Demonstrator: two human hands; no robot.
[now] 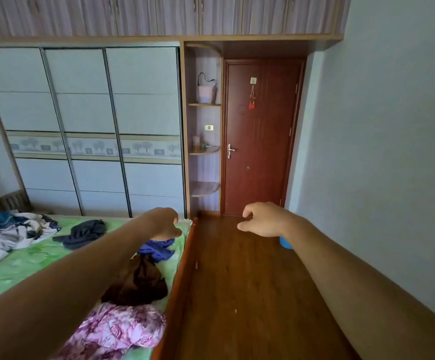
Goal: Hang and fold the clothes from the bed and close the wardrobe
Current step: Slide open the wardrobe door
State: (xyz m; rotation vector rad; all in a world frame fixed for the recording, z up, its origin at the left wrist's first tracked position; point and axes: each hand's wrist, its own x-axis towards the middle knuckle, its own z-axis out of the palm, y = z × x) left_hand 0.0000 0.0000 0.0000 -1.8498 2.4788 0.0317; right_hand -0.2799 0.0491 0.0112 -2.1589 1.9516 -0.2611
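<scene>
Barely begun: clothes (11, 232) lie unfolded across the bed (16, 276), wardrobe (81, 113) prob. shut, both hands loosely curled & empty, left hand (163, 224) above the blue garment (156, 250), right hand (260, 220) over the floor (250, 281).

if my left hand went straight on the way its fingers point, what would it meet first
Most likely the blue garment, bunched on the bed right under the left hand. Depth is unclear, so the curled fingers may already touch it.
</scene>
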